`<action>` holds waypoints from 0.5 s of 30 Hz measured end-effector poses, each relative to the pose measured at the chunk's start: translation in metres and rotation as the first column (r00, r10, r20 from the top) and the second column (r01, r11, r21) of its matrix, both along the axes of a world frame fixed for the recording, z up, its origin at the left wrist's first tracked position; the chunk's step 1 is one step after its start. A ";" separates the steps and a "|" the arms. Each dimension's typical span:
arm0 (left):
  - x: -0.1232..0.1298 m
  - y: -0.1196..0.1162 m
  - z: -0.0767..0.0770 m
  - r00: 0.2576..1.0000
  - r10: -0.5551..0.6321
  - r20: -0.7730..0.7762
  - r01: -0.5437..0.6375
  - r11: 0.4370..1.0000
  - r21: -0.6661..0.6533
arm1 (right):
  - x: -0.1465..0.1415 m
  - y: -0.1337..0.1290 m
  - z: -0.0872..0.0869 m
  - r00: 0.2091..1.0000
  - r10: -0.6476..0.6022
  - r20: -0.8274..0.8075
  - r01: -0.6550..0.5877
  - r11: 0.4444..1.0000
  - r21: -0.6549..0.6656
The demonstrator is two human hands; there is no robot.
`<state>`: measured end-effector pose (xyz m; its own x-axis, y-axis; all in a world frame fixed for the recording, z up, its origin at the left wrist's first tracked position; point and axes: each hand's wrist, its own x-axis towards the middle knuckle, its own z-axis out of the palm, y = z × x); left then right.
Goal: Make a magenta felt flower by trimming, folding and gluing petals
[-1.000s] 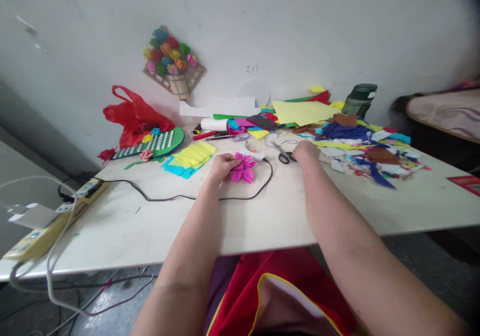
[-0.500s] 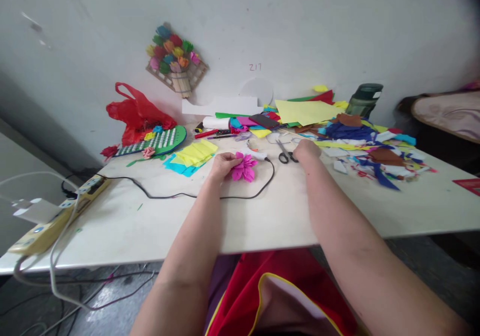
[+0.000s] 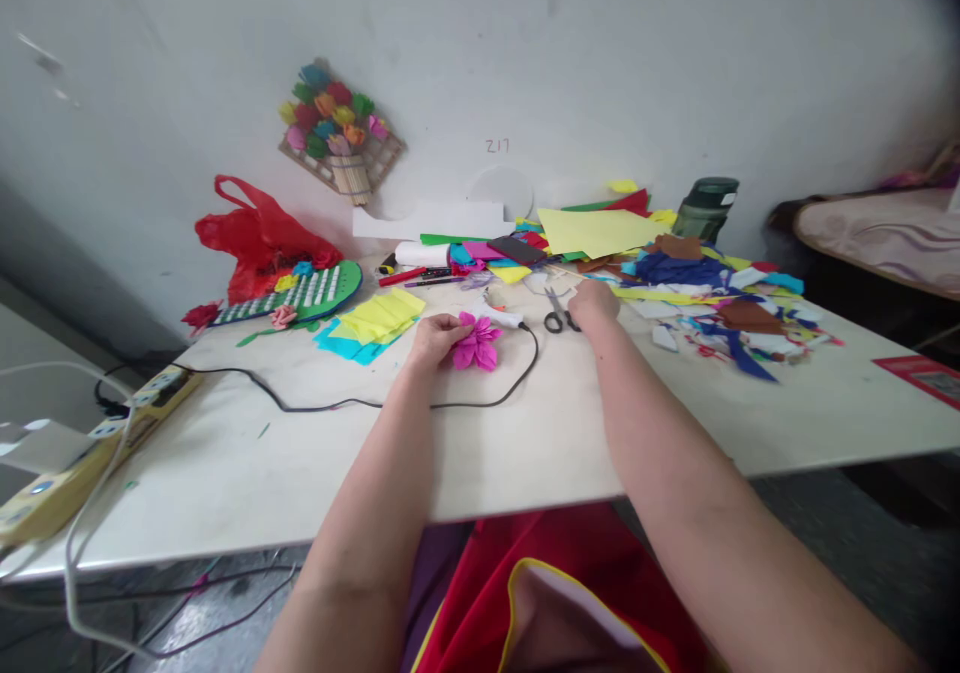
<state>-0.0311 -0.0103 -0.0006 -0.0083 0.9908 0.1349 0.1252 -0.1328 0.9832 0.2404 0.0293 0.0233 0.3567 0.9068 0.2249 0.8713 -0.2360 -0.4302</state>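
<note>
A bright pink paper flower (image 3: pixel 478 343) with pointed petals lies low over the table, its left edge pinched between the thumb and fingers of my left hand (image 3: pixel 437 340). Close behind the flower is a white hand tool (image 3: pixel 504 316), probably a glue gun, with a black cord. To the right, a pair of scissors (image 3: pixel 555 315) with black handles rests on the table. My right hand (image 3: pixel 595 305) is beside the scissors, partly covering one handle ring. Its fingers look curled, and whatever they hold is hidden behind the hand.
Yellow paper pieces (image 3: pixel 384 315) lie over blue ones on the left. A green decorated board (image 3: pixel 330 293) and red plastic bag (image 3: pixel 251 238) stand behind. Paper scraps (image 3: pixel 694 273) and a dark green bottle (image 3: pixel 705 211) occupy the right. The black cord (image 3: pixel 322 410) runs to a power strip (image 3: pixel 142 418).
The whole view has shifted slightly, so things appear farther left. My left hand keeps hold of the pink flower, and my right hand stays by the scissors.
</note>
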 end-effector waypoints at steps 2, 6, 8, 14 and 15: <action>0.000 0.000 0.001 1.000 0.003 -0.003 -0.003 1.000 -0.002 | -0.002 0.001 0.001 0.999 -0.045 -0.011 0.044 0.999 -0.008; 0.000 0.001 -0.001 1.000 -0.011 0.025 0.011 1.000 -0.007 | -0.008 0.003 0.002 0.983 0.104 -0.150 -0.093 0.992 0.083; 0.000 0.001 -0.002 0.998 -0.022 0.050 0.023 1.000 -0.021 | -0.015 0.003 0.002 0.924 0.266 -0.273 -0.228 0.960 0.166; 0.001 -0.003 0.000 0.993 -0.068 0.092 0.076 0.994 -0.078 | -0.043 -0.011 0.005 0.631 0.604 -0.487 -0.550 0.791 0.269; 0.002 -0.005 0.001 0.992 -0.077 0.097 0.085 0.993 -0.086 | -0.047 -0.014 0.006 0.598 0.628 -0.497 -0.581 0.768 0.270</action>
<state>-0.0291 -0.0149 0.0007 0.0642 0.9968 0.0477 0.0251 -0.0494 0.9985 0.1937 0.0152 0.0290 -0.1893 0.9487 0.2532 0.4211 0.3114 -0.8519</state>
